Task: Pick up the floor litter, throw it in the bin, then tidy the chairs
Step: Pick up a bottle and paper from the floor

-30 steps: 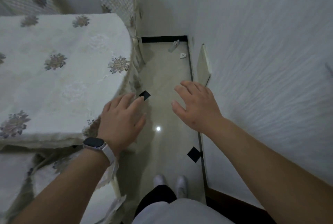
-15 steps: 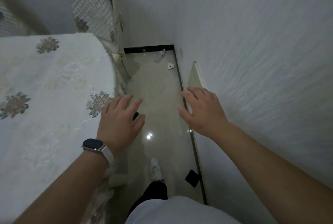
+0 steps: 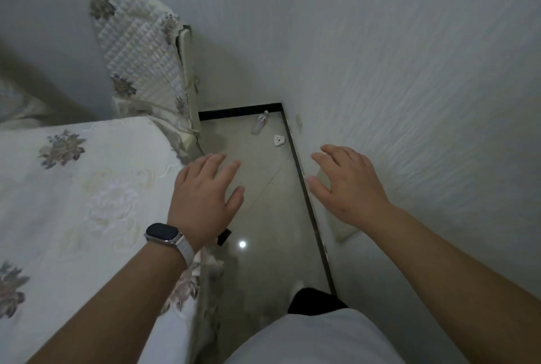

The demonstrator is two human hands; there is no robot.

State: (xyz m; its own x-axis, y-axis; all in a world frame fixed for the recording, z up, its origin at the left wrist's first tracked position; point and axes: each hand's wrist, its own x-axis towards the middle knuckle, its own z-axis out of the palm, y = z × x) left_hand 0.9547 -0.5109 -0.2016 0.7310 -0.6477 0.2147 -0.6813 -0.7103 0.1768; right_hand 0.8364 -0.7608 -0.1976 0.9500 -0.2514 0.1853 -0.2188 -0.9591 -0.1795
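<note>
Two pieces of litter lie on the tiled floor in the far corner: a small clear plastic bottle (image 3: 260,123) with a red label by the black skirting, and a small white packet (image 3: 279,140) just right of it. My left hand (image 3: 205,201), with a watch on the wrist, hovers flat and empty over the table's edge. My right hand (image 3: 348,183) is spread, empty, close to the wall. Both hands are well short of the litter. A chair (image 3: 152,56) with a quilted floral cover stands beyond the table's far corner.
A table (image 3: 73,188) under a white floral cloth fills the left. A textured white wall (image 3: 409,85) closes the right, leaving a narrow floor strip. A pale flat board (image 3: 336,223) leans on the wall behind my right hand. A black square inlay (image 3: 224,236) marks the floor.
I have walked forward along the narrow strip; the bottle and packet are nearer and the chair back has come fully into sight. Both hands stay open and empty in front of me.
</note>
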